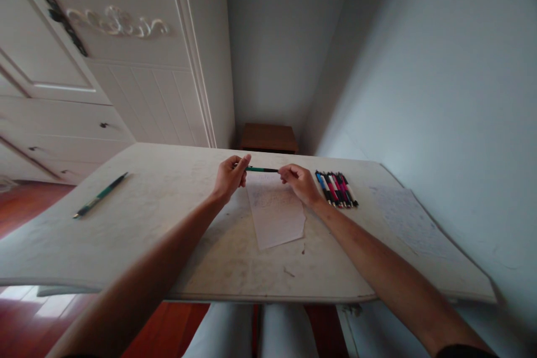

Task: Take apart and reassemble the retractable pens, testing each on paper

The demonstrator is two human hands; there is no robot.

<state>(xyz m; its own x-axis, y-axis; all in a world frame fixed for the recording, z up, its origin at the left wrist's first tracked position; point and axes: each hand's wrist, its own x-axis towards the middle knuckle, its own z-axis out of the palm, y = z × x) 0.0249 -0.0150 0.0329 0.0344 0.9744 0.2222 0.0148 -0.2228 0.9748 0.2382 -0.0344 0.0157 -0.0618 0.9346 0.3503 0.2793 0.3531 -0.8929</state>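
A green pen (pixel 262 169) with a black grip is held level above the far part of the table, between my two hands. My left hand (pixel 231 177) is closed around its left end, thumb raised along the top. At the black end, the fingertips of my right hand (pixel 300 182) pinch the pen. Below the hands lies a white sheet of paper (pixel 279 218) with a torn lower right corner. Just right of my right hand, several pens (pixel 337 189) in blue, pink, white and black lie side by side in a row.
Another green pen (pixel 100 196) lies alone on the left of the white table (pixel 176 246). A second, marked sheet (pixel 411 221) rests at the right near the wall (pixel 453 95). A white cabinet (pixel 146 84) stands behind left, and a brown wooden stool or box (pixel 268 135) beyond the far edge.
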